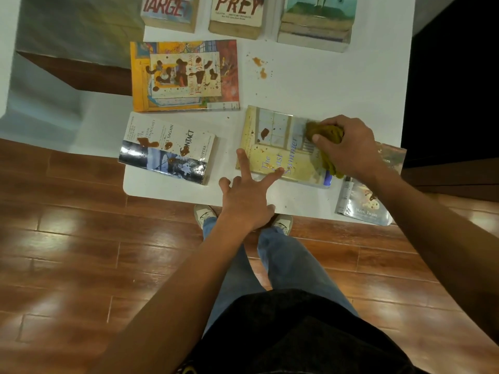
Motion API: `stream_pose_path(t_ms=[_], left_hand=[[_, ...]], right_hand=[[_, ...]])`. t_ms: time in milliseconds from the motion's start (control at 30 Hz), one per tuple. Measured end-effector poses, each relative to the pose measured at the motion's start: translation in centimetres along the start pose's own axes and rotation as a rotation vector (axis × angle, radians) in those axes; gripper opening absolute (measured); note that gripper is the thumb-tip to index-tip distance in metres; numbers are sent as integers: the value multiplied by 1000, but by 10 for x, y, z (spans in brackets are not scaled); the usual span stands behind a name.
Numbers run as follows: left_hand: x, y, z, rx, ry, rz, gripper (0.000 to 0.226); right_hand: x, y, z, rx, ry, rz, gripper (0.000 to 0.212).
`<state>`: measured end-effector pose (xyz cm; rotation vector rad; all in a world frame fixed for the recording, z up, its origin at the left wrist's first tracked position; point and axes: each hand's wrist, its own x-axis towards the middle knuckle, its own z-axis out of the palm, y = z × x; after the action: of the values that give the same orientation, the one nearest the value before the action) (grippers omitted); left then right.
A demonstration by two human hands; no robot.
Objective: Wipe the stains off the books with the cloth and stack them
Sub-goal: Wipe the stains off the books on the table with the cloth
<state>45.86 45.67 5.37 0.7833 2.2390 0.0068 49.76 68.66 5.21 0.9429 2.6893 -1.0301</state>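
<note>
A pale yellow book titled "The Last Summer" (275, 141) lies near the table's front edge, with a brown stain on its upper left. My right hand (348, 144) grips a mustard-yellow cloth (325, 133) pressed on the book's right side. My left hand (248, 195) holds the book down with two straight fingers on its lower left edge. Left of it lies the stained "Contact" paperback (167, 149). Behind that sits a large orange stained book (183, 75). A stained Mark Twain book (364, 203) lies under my right forearm.
The white table (310, 85) carries brown spatter (259, 66) behind the yellow book. Along the far edge stand "Target" (168, 12), "Prey" (236, 16) and a stack of books (316, 25). Wooden floor and my shoes are below the table's front edge.
</note>
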Motion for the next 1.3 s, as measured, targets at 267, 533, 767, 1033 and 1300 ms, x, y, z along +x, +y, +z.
stream_pose_path(t_ms=[267, 533, 767, 1033, 1300], left_hand=[[-6, -12, 7, -378, 332, -151, 68], [-3, -20, 6, -386, 427, -187, 61], [-2, -21, 5, -435, 493, -159, 59], [-3, -21, 10, -428, 481, -137, 53], [-1, -22, 9, -361, 448, -136, 53]], right_hand=[[-4, 2, 7, -27, 54, 23, 30], [-9, 2, 9, -73, 157, 70, 37], [-3, -6, 14, -42, 129, 78, 31], [3, -11, 15, -55, 125, 92, 30], [7, -22, 19, -181, -44, -69, 31]])
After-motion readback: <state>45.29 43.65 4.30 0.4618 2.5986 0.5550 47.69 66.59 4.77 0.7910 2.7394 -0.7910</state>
